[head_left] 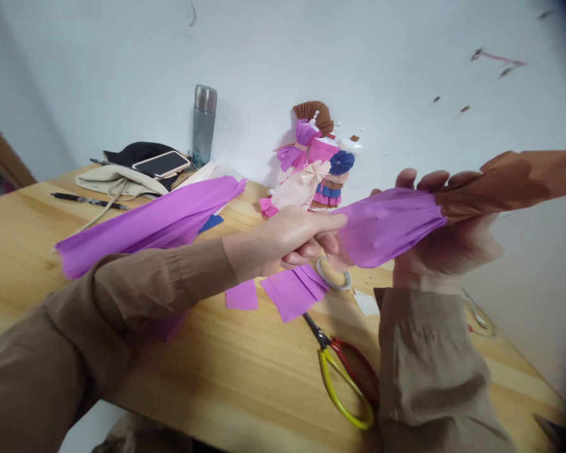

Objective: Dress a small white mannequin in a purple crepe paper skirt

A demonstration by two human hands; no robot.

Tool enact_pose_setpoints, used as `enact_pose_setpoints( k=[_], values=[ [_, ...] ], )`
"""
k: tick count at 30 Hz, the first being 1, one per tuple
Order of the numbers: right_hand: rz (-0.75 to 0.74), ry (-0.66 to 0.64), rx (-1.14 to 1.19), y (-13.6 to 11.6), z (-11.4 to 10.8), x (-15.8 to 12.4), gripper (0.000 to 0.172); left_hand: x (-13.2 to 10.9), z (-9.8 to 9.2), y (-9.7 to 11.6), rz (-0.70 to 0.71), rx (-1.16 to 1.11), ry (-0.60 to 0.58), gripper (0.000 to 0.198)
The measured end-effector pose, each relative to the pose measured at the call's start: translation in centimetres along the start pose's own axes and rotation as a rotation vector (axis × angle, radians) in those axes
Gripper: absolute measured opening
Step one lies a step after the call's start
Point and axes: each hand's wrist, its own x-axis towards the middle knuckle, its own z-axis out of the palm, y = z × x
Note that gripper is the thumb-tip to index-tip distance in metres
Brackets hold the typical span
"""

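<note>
A purple piece of crepe paper (387,226) joined to a long brown strip of crepe paper (514,189) is held up over the table. My left hand (292,236) pinches the purple end between thumb and curled fingers. Under the paper, my right hand (453,248) cradles it near the gathered place where purple meets brown; its fingertips show above the upper edge. The brown strip runs off to the right side of the view. Part of the right palm and thumb is hidden by the paper.
On the wooden table (245,371) lie scissors (330,352), a tape roll (334,274), cut purple pieces (295,292), a folded purple sheet (151,220) and a pen (89,201). A phone (161,165), a bottle (204,126) and paper decorations (311,163) stand or lie by the wall.
</note>
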Motion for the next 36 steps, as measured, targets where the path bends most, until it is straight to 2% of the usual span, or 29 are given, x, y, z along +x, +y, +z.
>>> enact_pose_setpoints(
  k=[3,9,14,23,28,32,36],
  values=[
    [0.006,0.008,-0.002,-0.2,0.3,0.0,0.041,-0.3,0.3,0.0,-0.029,0.011,-0.005,0.04],
    [0.067,-0.009,-0.073,-0.4,0.1,-0.2,0.035,-0.2,0.5,-0.1,-0.03,-0.091,-0.015,0.043],
    [0.021,-0.023,0.025,0.1,-0.1,-0.2,0.041,0.0,0.5,-0.3,0.013,-0.159,-0.012,0.044],
    [-0.001,-0.041,0.03,0.1,0.2,-0.2,0.044,-0.2,0.7,0.0,0.061,-0.043,0.09,0.048],
    [-0.011,-0.037,-0.005,0.1,0.6,-0.3,0.042,0.2,0.5,-0.5,0.01,-0.013,0.082,0.045],
    [-0.012,-0.011,-0.097,0.1,0.2,-0.1,0.036,0.7,0.2,-0.7,-0.036,-0.012,0.065,0.034],
    [-0.019,-0.002,-0.091,0.3,-0.2,0.1,0.04,0.9,-0.2,-0.5,-0.052,0.053,0.136,0.036]
  ],
)
